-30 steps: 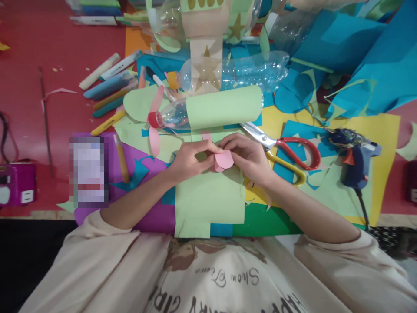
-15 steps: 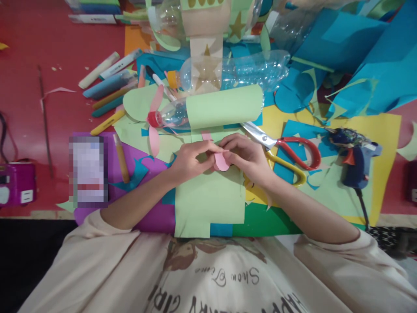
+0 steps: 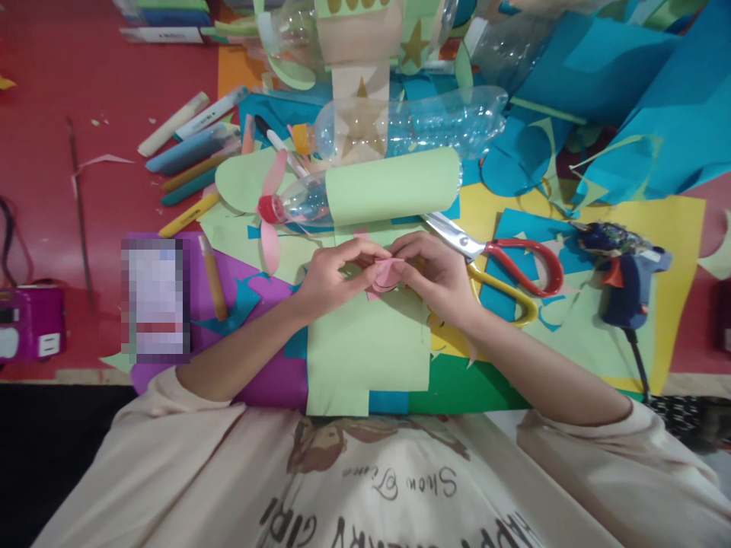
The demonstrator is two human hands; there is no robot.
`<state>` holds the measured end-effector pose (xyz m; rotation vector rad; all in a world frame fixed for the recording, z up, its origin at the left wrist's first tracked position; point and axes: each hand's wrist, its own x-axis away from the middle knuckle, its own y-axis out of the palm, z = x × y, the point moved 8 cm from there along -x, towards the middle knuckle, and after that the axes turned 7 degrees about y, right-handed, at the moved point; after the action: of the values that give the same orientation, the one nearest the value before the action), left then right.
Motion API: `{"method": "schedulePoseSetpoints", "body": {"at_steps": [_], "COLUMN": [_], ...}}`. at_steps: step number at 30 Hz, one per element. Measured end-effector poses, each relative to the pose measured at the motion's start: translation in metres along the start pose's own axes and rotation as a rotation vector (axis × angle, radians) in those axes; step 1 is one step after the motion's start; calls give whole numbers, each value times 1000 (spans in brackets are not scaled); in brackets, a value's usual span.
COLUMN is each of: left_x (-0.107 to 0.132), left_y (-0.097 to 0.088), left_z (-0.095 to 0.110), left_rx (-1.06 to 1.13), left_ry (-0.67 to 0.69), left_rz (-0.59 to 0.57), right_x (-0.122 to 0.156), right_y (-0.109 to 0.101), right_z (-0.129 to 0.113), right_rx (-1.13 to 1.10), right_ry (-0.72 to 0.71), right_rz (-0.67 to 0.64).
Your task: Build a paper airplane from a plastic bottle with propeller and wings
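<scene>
A small piece of pink paper (image 3: 387,277) with a rounded end is pinched between my two hands. My left hand (image 3: 339,275) grips its left side with thumb and fingertips, and my right hand (image 3: 435,275) grips its right side the same way. Beneath them lies a light green paper sheet (image 3: 368,350). Just beyond my fingers rests a plastic bottle wrapped in green paper (image 3: 394,183), lying on its side, with pink paper strips (image 3: 270,245) at its red cap. Scissors with red and yellow handles (image 3: 491,255) lie close to my right hand.
A glue gun (image 3: 628,281) lies at the right on yellow paper. Several markers (image 3: 194,148) and a phone (image 3: 154,297) are at the left. Another clear bottle (image 3: 422,122) lies farther back, among blue paper sheets (image 3: 594,68) and cut scraps.
The pink paper has been tilted or folded between my fingertips, so a straight upper edge now shows above the rounded part. Both hands stay in nearly the same place.
</scene>
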<state>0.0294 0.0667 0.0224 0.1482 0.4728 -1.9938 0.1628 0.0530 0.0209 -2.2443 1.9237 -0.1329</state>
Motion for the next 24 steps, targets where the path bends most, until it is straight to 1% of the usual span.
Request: {"method": "schedulePoseSetpoints", "body": {"at_steps": [4,8,13,17,20,24], "left_x": [0,-1,-1,0,0,-1], "left_y": [-1,-1,-1,0,1,2], "left_z": [-2,-3,-2,-4,-3,1], "left_rx": [-1,-2,-47,-79,-76,-57], "left_ry": [-16,-36,-44,-52,-23,20], "left_rz": [-1,6,-7,-22,-21,-27], "right_x": [0,0,1,1,1,2], "right_y": [-1,0,-1,0,0,-2], "right_z": [-2,-4,-7,-6,-6,-9], "right_rx": [38,69,88,107,105,140], "right_ry": [-44,-59,-101,-95,-104,-151], "right_rz": [17,21,29,16,20,47]}}
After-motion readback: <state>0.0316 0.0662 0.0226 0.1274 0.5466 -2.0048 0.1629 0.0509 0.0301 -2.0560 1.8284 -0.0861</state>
